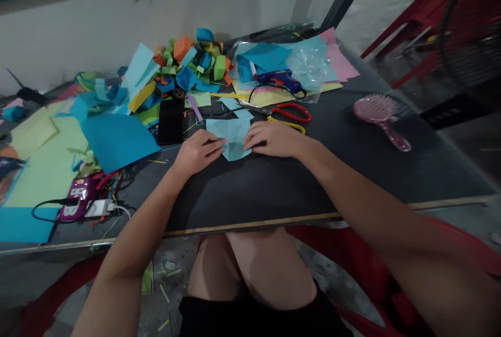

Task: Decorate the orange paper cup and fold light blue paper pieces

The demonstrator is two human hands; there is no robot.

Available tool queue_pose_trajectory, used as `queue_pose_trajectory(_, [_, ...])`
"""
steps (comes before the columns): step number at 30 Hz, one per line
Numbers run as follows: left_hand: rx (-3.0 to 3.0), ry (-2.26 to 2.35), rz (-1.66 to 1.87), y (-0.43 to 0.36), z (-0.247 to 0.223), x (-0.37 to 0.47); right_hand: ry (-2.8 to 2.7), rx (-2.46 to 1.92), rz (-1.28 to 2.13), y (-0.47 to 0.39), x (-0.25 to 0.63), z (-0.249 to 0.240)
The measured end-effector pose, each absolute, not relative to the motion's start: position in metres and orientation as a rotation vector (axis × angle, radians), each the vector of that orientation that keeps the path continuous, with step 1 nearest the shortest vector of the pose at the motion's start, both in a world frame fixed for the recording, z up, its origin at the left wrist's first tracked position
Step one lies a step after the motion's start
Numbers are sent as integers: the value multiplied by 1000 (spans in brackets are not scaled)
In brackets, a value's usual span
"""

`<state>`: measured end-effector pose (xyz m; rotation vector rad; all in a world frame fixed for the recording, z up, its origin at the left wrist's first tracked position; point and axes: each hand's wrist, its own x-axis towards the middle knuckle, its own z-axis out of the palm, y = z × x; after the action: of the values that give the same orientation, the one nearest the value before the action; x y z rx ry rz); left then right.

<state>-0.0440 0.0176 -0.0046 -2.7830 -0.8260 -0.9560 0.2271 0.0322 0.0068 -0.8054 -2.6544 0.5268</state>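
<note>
A small light blue paper (230,131) with creases lies on the dark table between my two hands. My left hand (199,152) pinches its left edge, fingers closed on the paper. On the opposite edge, my right hand (270,140) grips the paper between thumb and fingers. Red-handled scissors (291,111) and a yellow handle (291,127) lie just beyond my right hand. A black phone (170,121) rests to the upper left of my left hand, and a purple stick (195,108) is beside it.
Folded coloured paper pieces (188,65) are heaped at the back, near a blue glue gun (282,80). A pink hairbrush (381,118) lies at right. Blue sheet (117,139), purple power socket (80,196) and cables occupy the left. The table's front edge (250,225) is above my legs.
</note>
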Motion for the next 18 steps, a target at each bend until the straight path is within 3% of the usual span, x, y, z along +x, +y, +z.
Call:
queue_pose_trajectory(7, [-3033, -958, -665, 24, -12, -46, -2540, -882, 749, 31, 226, 12])
queue_pose_trajectory(14, [-3101, -1064, -12, 0, 2, -33, -2494, -919, 1105, 34, 233, 16])
queue_pose_trajectory(18, [-3094, -1102, 80, -5, 6, -31, -2443, -1036, 1184, 37, 238, 18])
